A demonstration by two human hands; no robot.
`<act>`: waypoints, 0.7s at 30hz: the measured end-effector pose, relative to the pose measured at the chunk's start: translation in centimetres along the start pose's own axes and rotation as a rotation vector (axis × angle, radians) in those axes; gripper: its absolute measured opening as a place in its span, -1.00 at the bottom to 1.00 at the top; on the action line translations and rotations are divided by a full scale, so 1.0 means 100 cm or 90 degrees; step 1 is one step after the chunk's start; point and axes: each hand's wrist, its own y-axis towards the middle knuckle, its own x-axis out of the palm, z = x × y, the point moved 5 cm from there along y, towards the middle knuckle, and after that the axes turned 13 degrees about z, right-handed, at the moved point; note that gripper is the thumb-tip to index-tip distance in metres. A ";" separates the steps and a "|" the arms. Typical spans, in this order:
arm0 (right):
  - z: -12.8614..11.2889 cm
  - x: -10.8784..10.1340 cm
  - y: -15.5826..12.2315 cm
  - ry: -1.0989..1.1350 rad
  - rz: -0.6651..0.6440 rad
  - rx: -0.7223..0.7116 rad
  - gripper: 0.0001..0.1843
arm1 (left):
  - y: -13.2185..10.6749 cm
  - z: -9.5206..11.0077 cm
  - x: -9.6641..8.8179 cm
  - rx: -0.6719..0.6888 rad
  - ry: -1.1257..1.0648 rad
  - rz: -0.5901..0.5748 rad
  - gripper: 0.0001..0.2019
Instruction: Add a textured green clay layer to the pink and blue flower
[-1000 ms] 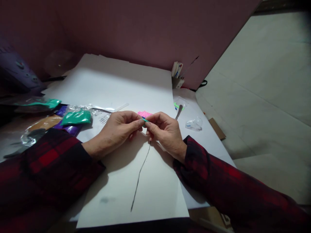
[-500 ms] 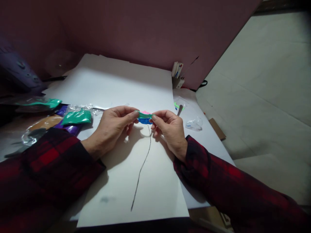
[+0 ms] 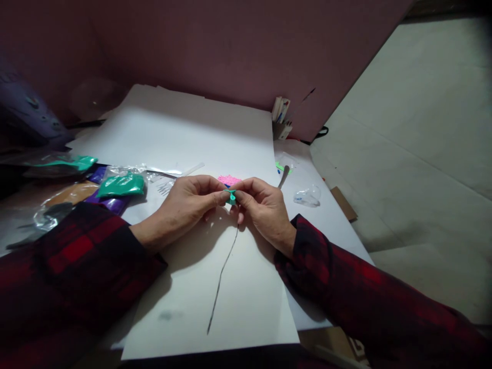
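My left hand (image 3: 188,202) and my right hand (image 3: 261,207) meet over a white sheet (image 3: 215,287), fingertips pinched together on a small teal piece of soft clay-like stuff (image 3: 231,196). A thin dark wire (image 3: 223,271) runs down the sheet from under the hands. A patch of pink material (image 3: 229,180) lies just behind the fingers, partly hidden. Both arms wear red and black plaid sleeves.
Bags of teal material (image 3: 121,185) and other plastic packets (image 3: 57,207) lie at the left. A metal fork (image 3: 166,188) sits by the left hand, a clear wrapper (image 3: 306,197) and a spoon-like tool (image 3: 283,176) at the right. Small boxes (image 3: 280,119) lean on the maroon wall.
Half a second ago the hands were apart, stretching the teal piece into a strip over a blue bit. Now they have come back together and the teal piece is bunched small.
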 end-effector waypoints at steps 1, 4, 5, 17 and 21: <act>0.000 0.000 0.000 0.002 0.002 0.004 -0.92 | 0.000 0.000 0.000 -0.002 0.002 0.004 -0.89; -0.002 0.000 0.000 0.010 -0.001 0.002 -0.89 | 0.001 0.000 0.000 -0.008 -0.003 0.004 -0.87; -0.002 0.000 0.000 0.014 -0.004 0.000 -0.88 | 0.001 0.000 0.000 -0.007 -0.009 0.005 -0.87; -0.005 -0.001 0.000 0.023 0.041 -0.029 -0.86 | 0.001 -0.001 -0.001 0.005 -0.091 0.030 -0.82; -0.004 -0.009 0.004 0.049 0.125 -0.021 -0.87 | 0.004 -0.003 -0.008 0.005 -0.141 0.093 -0.81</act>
